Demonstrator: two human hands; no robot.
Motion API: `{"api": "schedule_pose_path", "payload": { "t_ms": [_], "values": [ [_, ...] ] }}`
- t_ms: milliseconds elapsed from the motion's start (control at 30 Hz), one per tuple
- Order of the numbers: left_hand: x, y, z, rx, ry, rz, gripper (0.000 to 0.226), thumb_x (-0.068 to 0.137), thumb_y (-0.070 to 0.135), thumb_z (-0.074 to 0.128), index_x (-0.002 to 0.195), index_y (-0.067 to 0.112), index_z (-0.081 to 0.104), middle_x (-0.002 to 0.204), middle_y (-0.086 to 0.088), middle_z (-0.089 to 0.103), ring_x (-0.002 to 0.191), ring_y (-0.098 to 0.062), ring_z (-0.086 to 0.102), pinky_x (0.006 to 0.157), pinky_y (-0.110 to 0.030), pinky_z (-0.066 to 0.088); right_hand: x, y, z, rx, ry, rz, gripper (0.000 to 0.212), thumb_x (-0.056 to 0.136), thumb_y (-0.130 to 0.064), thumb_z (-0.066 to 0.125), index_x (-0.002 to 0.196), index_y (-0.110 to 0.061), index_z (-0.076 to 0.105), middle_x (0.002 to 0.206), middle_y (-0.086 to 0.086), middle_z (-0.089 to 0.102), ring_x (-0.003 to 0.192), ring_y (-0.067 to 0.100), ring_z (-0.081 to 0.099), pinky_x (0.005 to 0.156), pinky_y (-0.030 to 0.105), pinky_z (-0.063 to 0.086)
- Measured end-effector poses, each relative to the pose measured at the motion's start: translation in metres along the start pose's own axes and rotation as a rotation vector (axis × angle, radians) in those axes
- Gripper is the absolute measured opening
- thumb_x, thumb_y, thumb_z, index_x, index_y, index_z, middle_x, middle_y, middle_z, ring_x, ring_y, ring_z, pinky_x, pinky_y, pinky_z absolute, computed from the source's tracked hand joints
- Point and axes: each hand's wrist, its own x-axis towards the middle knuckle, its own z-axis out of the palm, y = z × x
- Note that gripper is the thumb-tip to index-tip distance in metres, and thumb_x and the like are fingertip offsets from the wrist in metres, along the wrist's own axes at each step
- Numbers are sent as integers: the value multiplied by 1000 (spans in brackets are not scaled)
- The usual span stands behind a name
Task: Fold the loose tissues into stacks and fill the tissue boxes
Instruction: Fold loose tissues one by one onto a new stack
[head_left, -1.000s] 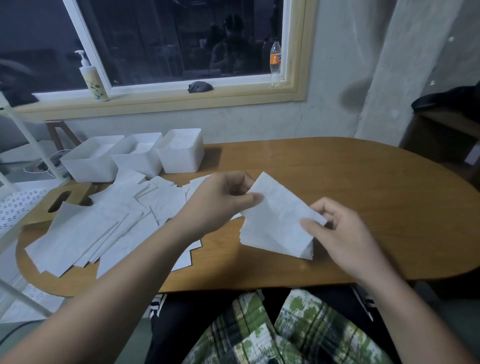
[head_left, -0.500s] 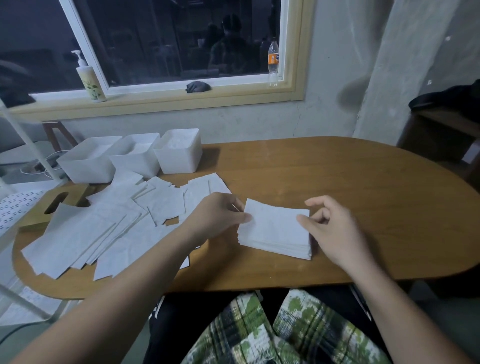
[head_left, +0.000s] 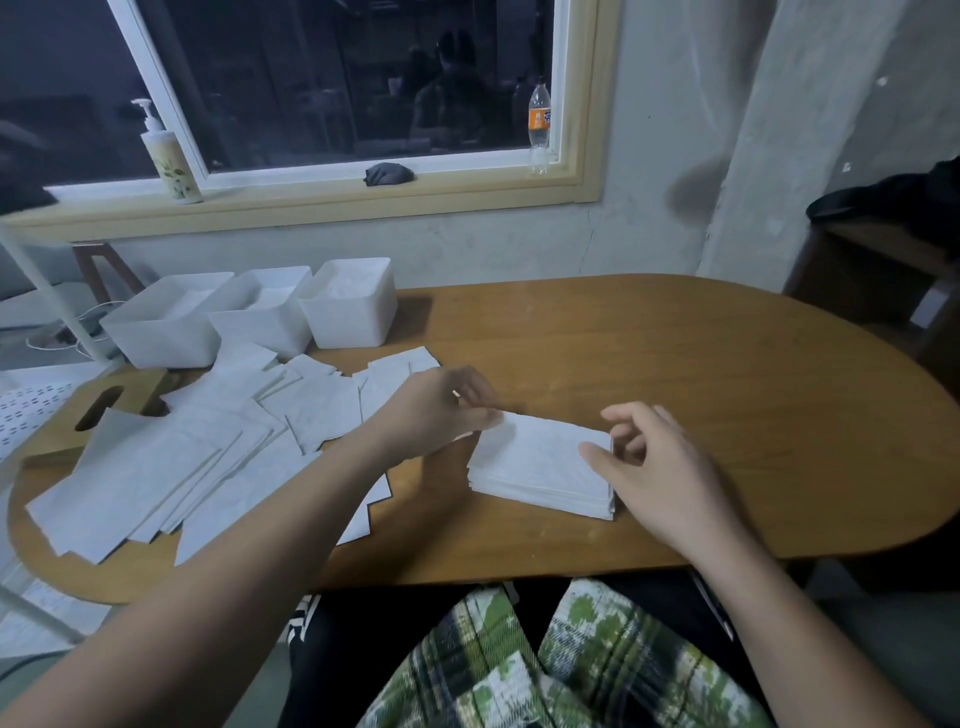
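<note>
Head view: a stack (head_left: 540, 467) of folded tissues lies on the table (head_left: 675, 364) a little below the middle of the frame, near the table's lower edge. The left hand (head_left: 447, 410) sits at the stack's upper left corner, thumb tip laid on that corner and fingers curled behind it; whether it pinches the top sheet cannot be told. The right hand (head_left: 654, 467) is at the stack's right edge: its thumb rests flat on the top sheet, and the fingers hang loosely curled just past the edge, closed on nothing that shows.

Loose tissues (head_left: 156, 467) lie spread and overlapping over the left part of the table, some passing under the left forearm. Above them, in the left of the frame, three white boxes (head_left: 260, 317) stand in a row touching one another, with white tissue showing inside. A wooden lid (head_left: 98, 410) with a slot lies at the far left, partly under the tissues.

On the sill at the top stand a pump bottle (head_left: 171, 156) on the left and an orange-labelled bottle (head_left: 538, 124) on the right, with a dark cloth (head_left: 389, 174) between them. Plaid fabric (head_left: 519, 665) fills the bottom centre.
</note>
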Motion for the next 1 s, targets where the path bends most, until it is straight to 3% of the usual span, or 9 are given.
{"api": "schedule_pose_path", "payload": {
  "t_ms": [100, 167, 233, 400, 667, 833, 933, 1000],
  "values": [
    [12, 9, -2, 83, -139, 38, 25, 91, 50, 81, 110, 36, 75, 108, 21, 69, 97, 2, 65, 80, -21, 52, -2, -1, -2, -96, -99, 17, 65, 77, -75, 71, 132, -43, 58, 124, -26, 52, 121, 8, 57, 101, 39, 50],
    [20, 15, -3, 182, -240, 45, 27, 92, 54, 79, 113, 37, 74, 111, 24, 64, 103, -2, 62, 82, -22, 49, -3, -2, -3, -141, -142, 35, 75, 75, -80, 69, 139, -45, 52, 133, -27, 47, 129, 15, 53, 107, 45, 48],
    [26, 22, -4, 252, -335, 43, 29, 92, 57, 78, 114, 40, 72, 111, 27, 59, 104, -2, 58, 83, -23, 45, -3, -3, -5, -176, -167, 44, 78, 77, -78, 71, 145, -45, 48, 139, -26, 45, 134, 18, 49, 108, 45, 45],
    [39, 33, -9, 380, -488, 43, 46, 90, 60, 79, 124, 30, 73, 129, 11, 64, 117, -17, 59, 104, -37, 54, -5, -5, -10, -219, -178, 43, 87, 77, -77, 73, 152, -44, 43, 147, -22, 44, 140, 17, 43, 113, 42, 40],
    [39, 32, -9, 371, -537, 55, 37, 88, 52, 85, 110, 26, 69, 112, 7, 70, 107, -22, 64, 98, -44, 58, -4, -9, -16, -214, -193, 14, 94, 76, -70, 79, 156, -38, 41, 147, -19, 49, 141, 10, 43, 118, 39, 35],
    [29, 22, -14, 261, -591, 16, 44, 84, 55, 86, 119, 34, 71, 121, 15, 72, 116, -17, 66, 105, -45, 59, -7, -14, -17, -171, -238, 20, 95, 81, -67, 78, 160, -40, 34, 151, -22, 47, 142, 8, 43, 122, 45, 34],
    [23, 19, -14, 265, -658, 10, 52, 84, 59, 81, 119, 21, 74, 120, -2, 73, 110, -21, 67, 95, -42, 60, -9, -18, -18, -188, -254, 6, 92, 84, -65, 77, 161, -40, 34, 152, -22, 45, 143, 8, 41, 122, 43, 33],
    [19, 18, -13, 200, -667, -7, 57, 80, 59, 80, 115, 14, 73, 121, -13, 70, 101, -25, 62, 82, -40, 50, -8, -19, -17, -191, -260, -4, 91, 84, -65, 77, 160, -40, 36, 152, -22, 46, 142, 7, 41, 120, 41, 34]
  ]
}}
